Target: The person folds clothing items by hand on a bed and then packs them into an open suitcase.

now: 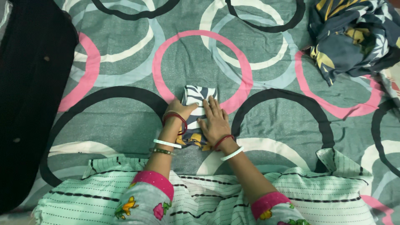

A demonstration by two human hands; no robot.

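On bedsheet [125, 75]: both hands press folded cloth [199, 96].

A grey bedsheet [125, 75] with large rings, perhaps covering a bed.

A single head-worn view looks steeply down from above the person's own forearms, close enough that the left hand [178, 111] and right hand [214, 121] sit mid-frame; the patterned bedsheet [125, 75] fills the picture edge to edge.
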